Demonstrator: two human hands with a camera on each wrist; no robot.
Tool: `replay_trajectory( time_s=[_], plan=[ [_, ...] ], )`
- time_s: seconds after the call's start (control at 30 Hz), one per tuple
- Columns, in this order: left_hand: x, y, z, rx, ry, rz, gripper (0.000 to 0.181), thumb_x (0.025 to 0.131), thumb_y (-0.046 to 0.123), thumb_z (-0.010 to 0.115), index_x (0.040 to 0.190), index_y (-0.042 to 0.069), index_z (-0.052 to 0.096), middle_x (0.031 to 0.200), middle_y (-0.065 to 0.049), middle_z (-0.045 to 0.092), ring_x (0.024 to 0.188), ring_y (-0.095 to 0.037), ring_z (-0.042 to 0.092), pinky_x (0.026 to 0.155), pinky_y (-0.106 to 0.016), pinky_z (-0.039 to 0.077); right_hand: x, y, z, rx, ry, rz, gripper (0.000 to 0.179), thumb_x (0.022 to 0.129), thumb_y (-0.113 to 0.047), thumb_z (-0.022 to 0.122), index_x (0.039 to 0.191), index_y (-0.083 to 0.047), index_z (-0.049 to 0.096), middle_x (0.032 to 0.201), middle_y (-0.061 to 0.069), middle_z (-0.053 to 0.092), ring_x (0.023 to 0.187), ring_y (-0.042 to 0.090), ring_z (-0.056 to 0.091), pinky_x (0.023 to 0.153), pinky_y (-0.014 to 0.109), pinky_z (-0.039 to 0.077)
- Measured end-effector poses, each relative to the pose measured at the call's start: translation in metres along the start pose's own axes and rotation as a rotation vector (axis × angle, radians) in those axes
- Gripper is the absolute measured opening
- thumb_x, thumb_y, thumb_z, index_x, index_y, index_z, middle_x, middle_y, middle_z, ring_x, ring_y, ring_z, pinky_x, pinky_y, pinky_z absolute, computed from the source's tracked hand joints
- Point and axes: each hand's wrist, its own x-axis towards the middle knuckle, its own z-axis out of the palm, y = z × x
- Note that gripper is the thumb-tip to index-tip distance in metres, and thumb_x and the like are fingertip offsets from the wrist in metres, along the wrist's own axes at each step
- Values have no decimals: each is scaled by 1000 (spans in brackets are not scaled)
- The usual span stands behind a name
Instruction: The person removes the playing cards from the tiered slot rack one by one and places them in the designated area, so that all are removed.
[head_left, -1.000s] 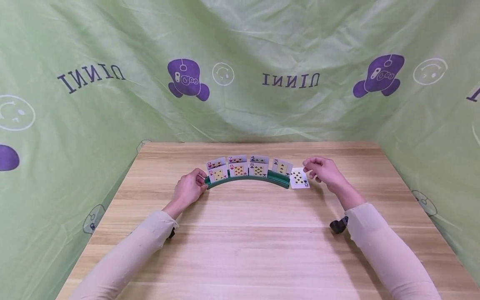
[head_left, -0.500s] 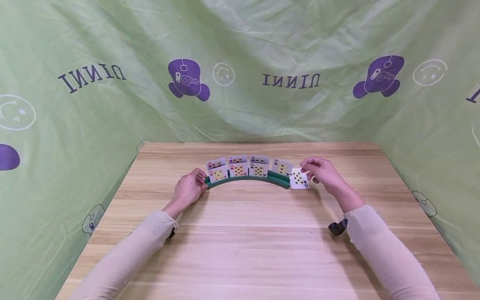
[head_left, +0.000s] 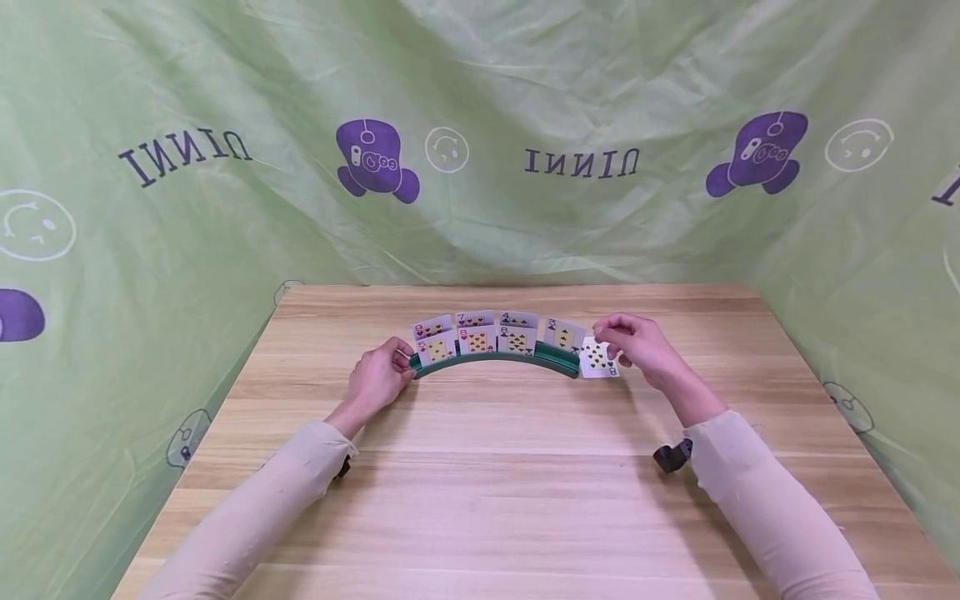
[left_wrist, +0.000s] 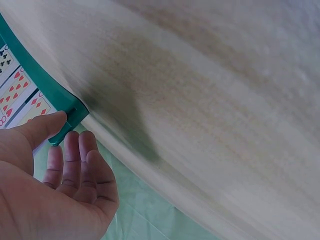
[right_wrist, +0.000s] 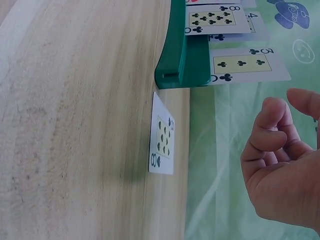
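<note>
Nearest, pale sleeves [head_left: 772, 492] over wood table [head_left: 480, 500]. Left hand [head_left: 377, 375]: thumb and fingers clamped on left end of curved green rack [head_left: 557, 358]. Loose eight of spades [head_left: 597, 358] flat just beside right end; right hand [head_left: 641, 346] above it, thumb and fingertips apart, gripping nothing. Seven cards [head_left: 477, 339] stand racked. Green curtain [head_left: 480, 242] behind.

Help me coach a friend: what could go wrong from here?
The right grip hovers close to the three of clubs and might knock it over. The loose card lies face-up on the table, perhaps awkward to lift. The left grip pinches one end of the green holder; a slip might jolt the standing cards.
</note>
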Motion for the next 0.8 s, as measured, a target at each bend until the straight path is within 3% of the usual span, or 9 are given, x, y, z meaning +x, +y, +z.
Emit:
replay_trajectory(
  time_s=[0.37, 0.8],
  plan=[
    [-1, 0, 0, -5, 30, 20, 27, 82, 14, 78, 105, 16, 64, 95, -2, 74, 85, -19, 69, 74, -38, 48, 3, -1, 7, 32, -15, -41, 32, 97, -20, 64, 120, 0, 57, 85, -3, 57, 72, 11, 54, 57, 23, 38],
    [-1, 2, 0, -7, 20, 6, 27, 83, 14, 78, 106, 16, 63, 97, -2, 74, 85, -19, 68, 75, -39, 48, 5, -4, 14, -9, -9, -42, 29, 96, -20, 64, 120, -4, 58, 97, 2, 58, 76, 15, 55, 59, 25, 41]
  ],
)
